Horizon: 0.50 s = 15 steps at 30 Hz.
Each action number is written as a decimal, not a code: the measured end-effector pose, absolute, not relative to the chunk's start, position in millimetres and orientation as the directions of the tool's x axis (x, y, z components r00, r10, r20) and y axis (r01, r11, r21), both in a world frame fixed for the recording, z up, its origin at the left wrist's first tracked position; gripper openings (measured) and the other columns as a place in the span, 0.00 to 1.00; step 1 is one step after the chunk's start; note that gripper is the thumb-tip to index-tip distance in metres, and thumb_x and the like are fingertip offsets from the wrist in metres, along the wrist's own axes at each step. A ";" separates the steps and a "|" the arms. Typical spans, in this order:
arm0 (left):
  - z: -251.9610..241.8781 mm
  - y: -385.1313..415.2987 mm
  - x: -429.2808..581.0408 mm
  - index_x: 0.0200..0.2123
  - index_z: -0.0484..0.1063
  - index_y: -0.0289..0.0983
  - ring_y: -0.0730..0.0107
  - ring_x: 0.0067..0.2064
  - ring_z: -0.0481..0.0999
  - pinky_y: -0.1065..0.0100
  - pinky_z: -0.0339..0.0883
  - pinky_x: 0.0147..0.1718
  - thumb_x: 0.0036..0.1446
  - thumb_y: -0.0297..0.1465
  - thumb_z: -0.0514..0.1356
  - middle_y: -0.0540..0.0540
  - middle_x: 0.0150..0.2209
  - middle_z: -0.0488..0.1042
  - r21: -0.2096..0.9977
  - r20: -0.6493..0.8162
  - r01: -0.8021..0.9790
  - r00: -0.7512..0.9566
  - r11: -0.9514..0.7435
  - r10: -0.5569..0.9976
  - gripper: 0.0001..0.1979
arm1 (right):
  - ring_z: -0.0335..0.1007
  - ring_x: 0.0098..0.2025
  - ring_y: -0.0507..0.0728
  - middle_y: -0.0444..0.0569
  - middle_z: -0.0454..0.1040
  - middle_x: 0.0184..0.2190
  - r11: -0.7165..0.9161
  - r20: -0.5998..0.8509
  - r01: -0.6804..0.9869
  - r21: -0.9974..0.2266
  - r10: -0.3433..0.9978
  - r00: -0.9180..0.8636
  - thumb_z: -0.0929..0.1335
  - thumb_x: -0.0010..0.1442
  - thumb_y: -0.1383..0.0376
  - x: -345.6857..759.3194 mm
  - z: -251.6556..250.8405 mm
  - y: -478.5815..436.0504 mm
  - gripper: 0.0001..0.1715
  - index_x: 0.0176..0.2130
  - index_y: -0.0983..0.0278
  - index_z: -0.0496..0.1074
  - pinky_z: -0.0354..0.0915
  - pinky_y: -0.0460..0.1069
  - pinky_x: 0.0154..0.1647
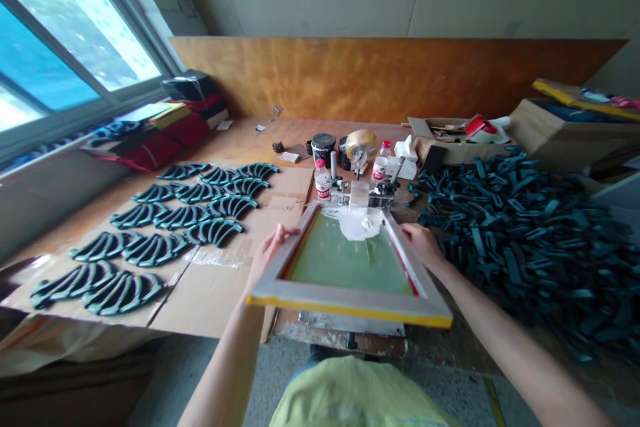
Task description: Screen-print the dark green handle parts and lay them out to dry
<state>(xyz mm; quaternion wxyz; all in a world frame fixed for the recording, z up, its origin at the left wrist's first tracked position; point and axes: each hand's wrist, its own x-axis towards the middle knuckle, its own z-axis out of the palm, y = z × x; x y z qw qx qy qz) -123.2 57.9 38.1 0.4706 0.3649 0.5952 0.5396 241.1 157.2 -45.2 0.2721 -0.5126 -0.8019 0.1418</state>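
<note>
Between my two hands is a screen printing frame (350,303), its near edge tilted up off the bench. The green mesh (345,260) has a white patch (359,223) near its far end. My left hand (273,247) grips the frame's left side with the thumb on top. On the right side, my right hand (421,243) is closed round the rim; most of its fingers are hidden. A metal clamp (360,195) with upright posts stands at the frame's far end. Part of a metal plate (360,324) shows beneath the near edge.
Rows of dark green curved parts (160,250) lie on cardboard (220,300) at left. A large heap of similar-coloured parts (515,233) fills the right. Behind the clamp stand red-capped bottles (323,181), a black tub (323,145), a tape roll (361,141) and an open carton (460,147).
</note>
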 end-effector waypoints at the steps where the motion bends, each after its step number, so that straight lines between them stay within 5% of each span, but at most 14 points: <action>1: 23.7 47.7 -125.3 0.39 0.78 0.36 0.66 0.28 0.75 0.69 0.69 0.27 0.48 0.53 0.64 0.47 0.30 0.78 0.970 -0.244 -0.070 -0.256 0.234 0.935 0.26 | 0.76 0.46 0.64 0.53 0.79 0.43 0.417 0.321 0.757 -0.503 0.904 -0.284 0.62 0.65 0.60 242.3 -38.3 166.5 0.18 0.49 0.61 0.76 0.70 0.61 0.50; 6: -48.9 29.0 -120.1 0.66 0.58 0.39 0.67 0.29 0.77 0.69 0.69 0.28 0.43 0.50 0.67 0.49 0.31 0.78 0.924 -0.383 -0.104 -0.212 0.368 0.899 0.48 | 0.65 0.58 0.63 0.57 0.68 0.58 0.546 0.415 0.777 -0.313 0.815 -0.405 0.70 0.57 0.66 186.5 -10.3 202.6 0.29 0.58 0.65 0.67 0.65 0.56 0.58; 12: -83.9 34.8 -116.6 0.66 0.57 0.36 0.68 0.26 0.74 0.71 0.66 0.25 0.43 0.51 0.67 0.52 0.25 0.74 0.919 -0.393 -0.103 -0.187 0.380 0.900 0.49 | 0.72 0.44 0.61 0.55 0.77 0.40 0.486 0.005 0.868 -0.104 0.873 -0.488 0.69 0.58 0.68 132.2 -10.4 207.7 0.11 0.43 0.66 0.73 0.67 0.51 0.44; 15: -88.8 33.4 -120.8 0.64 0.60 0.35 0.69 0.27 0.74 0.71 0.66 0.25 0.44 0.52 0.66 0.51 0.26 0.74 0.914 -0.406 -0.093 -0.174 0.395 0.897 0.47 | 0.72 0.42 0.60 0.55 0.77 0.39 0.518 -0.026 0.851 -0.086 0.853 -0.521 0.66 0.59 0.70 136.1 -16.5 192.0 0.09 0.40 0.66 0.73 0.65 0.50 0.42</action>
